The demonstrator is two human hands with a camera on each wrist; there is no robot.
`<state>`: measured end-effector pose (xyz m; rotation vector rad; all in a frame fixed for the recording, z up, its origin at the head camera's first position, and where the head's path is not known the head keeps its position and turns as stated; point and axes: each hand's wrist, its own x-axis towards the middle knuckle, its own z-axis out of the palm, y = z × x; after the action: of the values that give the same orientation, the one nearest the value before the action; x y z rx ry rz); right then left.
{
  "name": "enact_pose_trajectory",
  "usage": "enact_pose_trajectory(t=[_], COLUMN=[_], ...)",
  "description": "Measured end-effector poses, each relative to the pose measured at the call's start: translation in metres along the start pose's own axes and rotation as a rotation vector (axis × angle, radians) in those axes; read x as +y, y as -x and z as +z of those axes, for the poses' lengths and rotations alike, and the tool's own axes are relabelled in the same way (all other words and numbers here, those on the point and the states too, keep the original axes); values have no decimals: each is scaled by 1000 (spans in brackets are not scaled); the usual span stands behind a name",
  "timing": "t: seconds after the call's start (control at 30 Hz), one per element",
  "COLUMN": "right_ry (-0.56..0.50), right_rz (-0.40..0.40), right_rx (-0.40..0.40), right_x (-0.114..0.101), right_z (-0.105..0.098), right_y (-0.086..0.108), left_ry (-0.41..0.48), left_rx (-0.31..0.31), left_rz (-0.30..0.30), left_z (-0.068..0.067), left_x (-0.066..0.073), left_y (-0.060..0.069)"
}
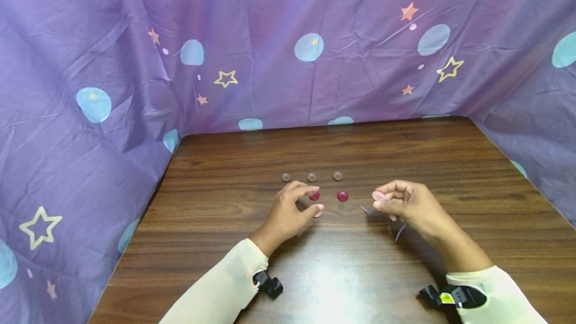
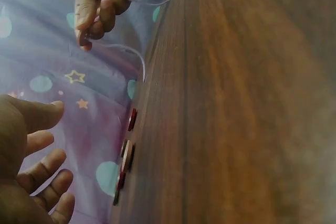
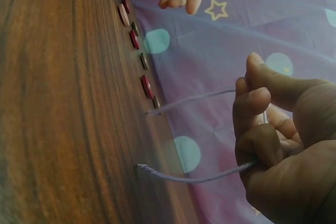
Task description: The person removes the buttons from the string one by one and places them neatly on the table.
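My right hand (image 1: 411, 209) pinches a pale pink button (image 1: 379, 196) between thumb and fingers, raised above the table. A thin purple cord (image 3: 197, 178) runs through the same hand, and both its loose ends hang out toward the tabletop. Over the buttons hovers my left hand (image 1: 288, 209), thumb and fingers spread apart with nothing between them. Close to its thumb tip lies another pale pink button (image 1: 317, 214), partly covered. A red button (image 1: 314, 196) shows by its fingertips, with a second red button (image 1: 343, 196) to the right.
Behind the red ones, a row holds a left brown button (image 1: 286, 177), a middle brown button (image 1: 312, 177) and a right brown button (image 1: 338, 176). They lie on a dark wooden table (image 1: 216, 174). A purple patterned cloth (image 1: 270, 84) hangs along its back and sides.
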<state>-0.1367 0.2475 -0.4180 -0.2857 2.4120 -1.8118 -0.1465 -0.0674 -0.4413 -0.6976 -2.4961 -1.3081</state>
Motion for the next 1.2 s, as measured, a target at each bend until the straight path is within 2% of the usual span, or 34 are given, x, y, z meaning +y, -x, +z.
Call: enact_pose_trajectory(t=[0.23,0.43,0.57,0.7,0.9,1.2], right_ry=[-21,49,96,76,35,68], right_rz=[-111,-125,-104,-114,-141,-138], right_rx=[0,-1,7,3,-4,22], right_x=[3,1,-1,-1,2,2], right_z=[-1,-2,-2,-2,-3,-3], right_y=[2,3,4,3,4,3], left_ry=[76,175,253,319,299,258], left_rx=[-21,-25,-55,-89,-96,-115], left_rz=[-7,14,-27,-80,-108,-107], left_z=[6,17,25,32,45,63], left_x=[12,23,32,40,48,55], left_y=[-7,-20,-26,-31,-36,-43])
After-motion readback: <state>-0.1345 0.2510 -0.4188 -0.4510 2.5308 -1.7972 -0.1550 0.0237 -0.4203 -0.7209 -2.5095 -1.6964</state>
